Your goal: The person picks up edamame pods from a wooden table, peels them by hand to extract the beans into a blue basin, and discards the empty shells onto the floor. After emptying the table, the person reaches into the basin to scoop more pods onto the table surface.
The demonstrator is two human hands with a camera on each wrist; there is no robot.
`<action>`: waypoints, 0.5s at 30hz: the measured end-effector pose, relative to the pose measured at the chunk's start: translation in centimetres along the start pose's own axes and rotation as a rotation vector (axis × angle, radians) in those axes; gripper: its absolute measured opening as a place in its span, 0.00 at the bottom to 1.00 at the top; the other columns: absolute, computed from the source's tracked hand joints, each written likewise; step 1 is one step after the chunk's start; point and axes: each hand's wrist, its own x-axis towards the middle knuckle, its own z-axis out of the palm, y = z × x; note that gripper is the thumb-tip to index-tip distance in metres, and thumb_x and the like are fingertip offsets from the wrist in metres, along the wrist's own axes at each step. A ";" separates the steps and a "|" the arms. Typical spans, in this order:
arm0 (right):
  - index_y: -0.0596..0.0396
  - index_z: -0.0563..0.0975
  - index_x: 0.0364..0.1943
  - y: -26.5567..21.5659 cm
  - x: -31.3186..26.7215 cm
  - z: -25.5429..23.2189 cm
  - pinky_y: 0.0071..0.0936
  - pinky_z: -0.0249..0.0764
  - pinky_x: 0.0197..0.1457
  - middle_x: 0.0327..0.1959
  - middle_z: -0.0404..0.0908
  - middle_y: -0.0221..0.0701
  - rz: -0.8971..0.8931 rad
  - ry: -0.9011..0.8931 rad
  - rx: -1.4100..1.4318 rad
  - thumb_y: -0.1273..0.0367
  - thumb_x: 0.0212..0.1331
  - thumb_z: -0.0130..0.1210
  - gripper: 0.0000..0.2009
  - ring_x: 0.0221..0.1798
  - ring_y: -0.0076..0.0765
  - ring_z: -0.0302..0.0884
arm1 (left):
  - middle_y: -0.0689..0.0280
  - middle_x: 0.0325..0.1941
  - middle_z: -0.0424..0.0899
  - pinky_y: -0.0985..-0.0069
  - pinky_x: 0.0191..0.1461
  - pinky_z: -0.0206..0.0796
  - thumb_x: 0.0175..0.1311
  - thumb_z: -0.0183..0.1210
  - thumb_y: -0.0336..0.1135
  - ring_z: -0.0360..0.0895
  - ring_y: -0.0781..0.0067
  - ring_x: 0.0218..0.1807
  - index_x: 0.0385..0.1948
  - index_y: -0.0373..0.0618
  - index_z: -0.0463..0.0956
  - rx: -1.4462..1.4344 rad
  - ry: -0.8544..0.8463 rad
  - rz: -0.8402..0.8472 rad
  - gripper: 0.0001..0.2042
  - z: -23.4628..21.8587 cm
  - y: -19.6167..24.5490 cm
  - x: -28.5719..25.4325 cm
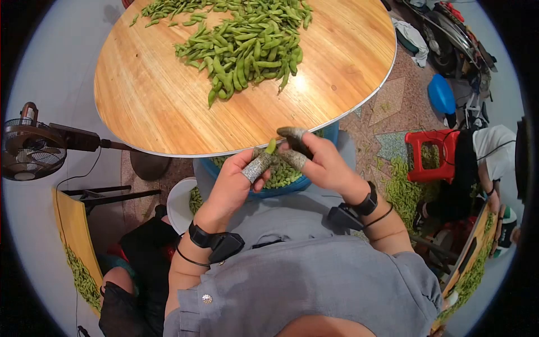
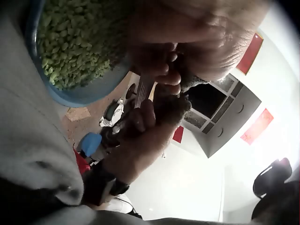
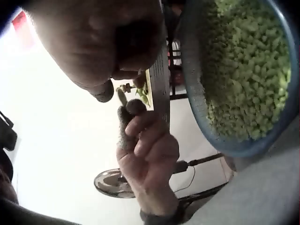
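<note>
My left hand (image 1: pixel 231 175) pinches a green soybean pod (image 1: pixel 272 146) between thumb and forefinger, with one end poking up past the fingertips. The right hand (image 1: pixel 328 162) is close beside it, its thumb and forefinger spread apart. Grey, stained wraps cover the thumb and forefinger of both hands. In the right wrist view the pod (image 3: pixel 122 97) stands upright from the left hand (image 3: pixel 152 138), near the right hand's wrapped fingertip. Below both hands is a blue basin (image 3: pixel 191 101) full of shelled green beans (image 3: pixel 248 70).
A round wooden table (image 1: pixel 151 106) in front bears a heap of soybean pods (image 1: pixel 241 56). A white bucket (image 1: pixel 178 205) stands at left, a fan (image 1: pixel 35 149) further out. Right are a red stool (image 1: pixel 414 154), pods on the floor (image 1: pixel 401 191) and another person's arm (image 1: pixel 487 182).
</note>
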 end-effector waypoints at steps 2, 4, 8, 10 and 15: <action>0.62 0.65 0.56 -0.4 -0.5 0.3 0.23 0.69 0.48 0.39 0.76 0.34 0.090 -0.086 0.130 0.73 0.61 0.45 0.18 0.41 0.24 0.73 | 0.72 0.24 0.76 0.87 0.22 0.55 0.65 0.52 0.34 0.65 0.86 0.19 0.39 0.42 0.74 0.036 0.033 0.044 0.07 0.3 -0.3 0.0; 0.62 0.66 0.53 -0.1 -0.9 0.7 0.28 0.70 0.47 0.39 0.76 0.40 0.066 -0.097 0.100 0.73 0.58 0.43 0.18 0.41 0.37 0.74 | 0.73 0.24 0.75 0.87 0.23 0.55 0.65 0.51 0.33 0.65 0.87 0.20 0.40 0.42 0.75 0.144 0.057 0.116 0.08 0.6 -0.7 0.2; 0.62 0.67 0.47 -0.7 -1.2 0.4 0.35 0.71 0.44 0.35 0.75 0.45 0.132 -0.149 0.056 0.74 0.55 0.40 0.15 0.37 0.48 0.74 | 0.74 0.23 0.74 0.88 0.25 0.55 0.65 0.51 0.33 0.65 0.87 0.21 0.42 0.42 0.74 0.191 0.079 0.139 0.09 1.5 -0.4 0.2; 0.61 0.67 0.47 -0.9 -1.3 0.1 0.33 0.72 0.39 0.33 0.75 0.41 0.135 -0.169 0.044 0.74 0.55 0.40 0.15 0.33 0.43 0.75 | 0.74 0.23 0.73 0.88 0.25 0.55 0.65 0.51 0.34 0.64 0.87 0.21 0.42 0.41 0.74 0.264 0.024 0.174 0.09 1.2 -0.5 0.2; 0.55 0.67 0.46 -2.3 -1.3 -0.8 0.17 0.62 0.21 0.29 0.70 0.24 0.495 -0.332 0.643 0.72 0.56 0.40 0.13 0.21 0.15 0.64 | 0.75 0.23 0.72 0.86 0.25 0.56 0.65 0.51 0.34 0.64 0.87 0.22 0.41 0.41 0.74 0.171 -0.038 0.076 0.09 0.6 0.0 -0.4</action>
